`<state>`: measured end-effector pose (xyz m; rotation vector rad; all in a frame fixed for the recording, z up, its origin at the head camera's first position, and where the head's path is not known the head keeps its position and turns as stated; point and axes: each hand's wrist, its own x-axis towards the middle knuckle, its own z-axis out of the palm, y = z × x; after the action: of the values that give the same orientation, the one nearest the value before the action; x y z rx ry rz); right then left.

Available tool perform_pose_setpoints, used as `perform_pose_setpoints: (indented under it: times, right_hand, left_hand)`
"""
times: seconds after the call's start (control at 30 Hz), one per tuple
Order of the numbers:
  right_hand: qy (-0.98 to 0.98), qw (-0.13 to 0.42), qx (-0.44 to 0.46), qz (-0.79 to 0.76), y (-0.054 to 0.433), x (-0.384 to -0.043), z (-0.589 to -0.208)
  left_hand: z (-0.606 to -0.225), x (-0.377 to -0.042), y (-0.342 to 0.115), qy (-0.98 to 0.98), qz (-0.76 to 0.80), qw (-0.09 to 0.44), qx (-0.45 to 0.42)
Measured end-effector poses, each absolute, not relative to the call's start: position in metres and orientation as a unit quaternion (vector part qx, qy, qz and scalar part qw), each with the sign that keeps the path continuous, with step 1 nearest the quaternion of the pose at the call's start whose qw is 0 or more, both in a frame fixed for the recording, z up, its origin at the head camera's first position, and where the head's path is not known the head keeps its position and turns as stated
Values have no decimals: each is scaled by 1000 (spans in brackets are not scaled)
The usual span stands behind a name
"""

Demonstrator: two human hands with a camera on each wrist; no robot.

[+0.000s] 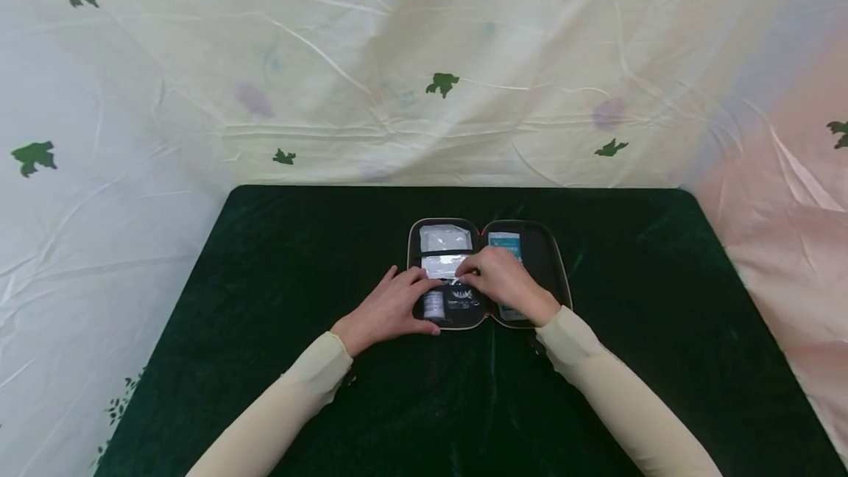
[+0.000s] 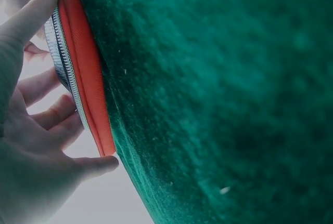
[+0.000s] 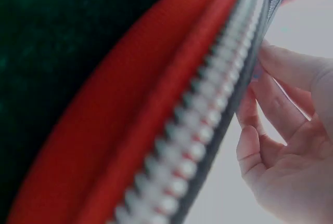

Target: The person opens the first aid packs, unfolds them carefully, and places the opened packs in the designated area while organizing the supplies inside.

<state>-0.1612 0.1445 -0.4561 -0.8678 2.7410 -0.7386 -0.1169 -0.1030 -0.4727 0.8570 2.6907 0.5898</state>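
Observation:
A zippered case (image 1: 543,241), red outside and black inside, lies unfolded on the table. My left hand (image 1: 394,306) rests on its left half, fingers spread, thumb at the front edge and index fingertip inside near the elastic pocket. In the left wrist view, its little finger touches the red shell (image 2: 86,73). My right hand (image 1: 506,278) reaches over the hinge and pinches the top of a small clear plastic bag (image 1: 461,296) in the left half; the pinched part is mostly hidden by the fingers. Beside the bag stands a white roll (image 1: 433,305).
Silvery white packets (image 1: 445,238) sit under a black strap (image 1: 447,252) in the left half. A blue-and-white packet (image 1: 506,241) lies in the right half, partly under my right forearm. Dark green velvet cloth (image 1: 298,256) covers the table; a patterned white curtain (image 1: 371,109) hangs behind.

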Motion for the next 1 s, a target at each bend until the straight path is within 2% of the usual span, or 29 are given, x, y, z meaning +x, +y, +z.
perform_pose_setpoints:
  times: [0.43, 1.0]
  right_hand:
    - [914, 116, -323, -216, 148, -155, -452]
    - [909, 157, -300, -245, 150, -154, -457]
  left_hand:
    - [-472, -115, -103, 926, 200, 117, 296]
    - [-473, -114, -103, 925, 199, 115, 301]
